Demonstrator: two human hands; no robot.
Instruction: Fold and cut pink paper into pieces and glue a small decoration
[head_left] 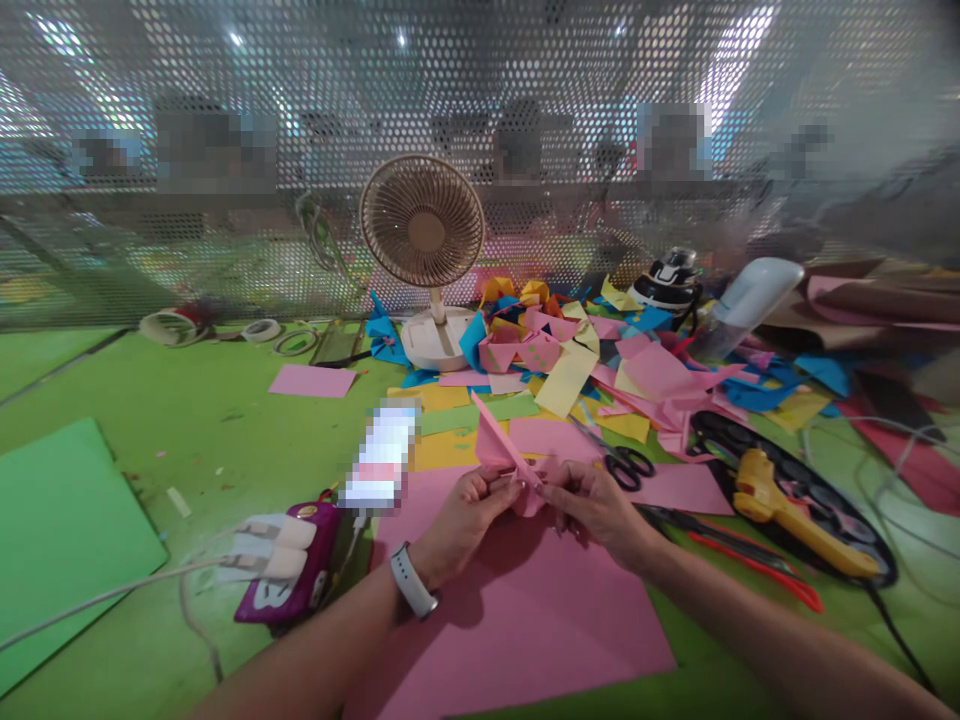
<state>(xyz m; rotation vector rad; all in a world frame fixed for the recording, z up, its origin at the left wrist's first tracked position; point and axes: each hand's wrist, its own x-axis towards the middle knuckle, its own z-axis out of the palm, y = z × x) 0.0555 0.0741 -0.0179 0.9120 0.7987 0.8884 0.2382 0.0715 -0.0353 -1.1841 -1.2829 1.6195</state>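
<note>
Between my two hands is a piece of folded pink paper [495, 440], held up above a large pink sheet [555, 620] that lies flat on the green table. My left hand [472, 515], with a white band on its wrist, pinches the paper's lower left side. From the other side my right hand [596, 510] grips its lower right edge with closed fingers. The paper's folded point rises to the upper left. Just beyond my right hand lie black-handled scissors [628, 466].
A phone [382, 455] and a purple power bank [292, 570] with cables lie left. A yellow glue gun [795, 510] rests on a black tray at right, near a red-edged cutter [750, 560]. Behind stand a fan [424, 225] and heaped paper scraps [652, 380].
</note>
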